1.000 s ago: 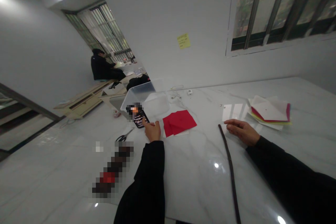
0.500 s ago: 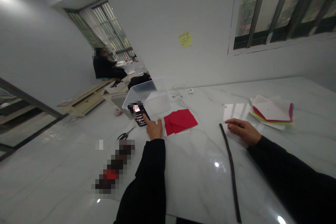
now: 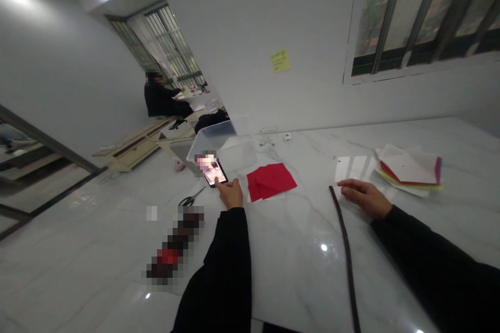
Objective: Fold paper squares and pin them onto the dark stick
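Note:
My left hand reaches to a smartphone lying on the white marbled table, one finger at the lower part of its lit screen. It does not grip the phone; the thumb side is apart from that finger. Part of the screen is pixelated. Right of this hand lie red paper sheets, with white paper showing beneath. My right hand rests with fingers stretched out, holding nothing, just right of the upper end of a long dark strip. Scissors lie to the left of my left hand.
A stack of coloured and white paper lies at the right. Behind the phone stands a clear plastic bin. A white plug and cable lie near the wall. A pixelated object sits at left. Another person sits far off.
The phone's screen has gone from a dark page with text to a bright picture. My left finger has moved slightly down the screen. The view has shifted a little; my right hand stays put.

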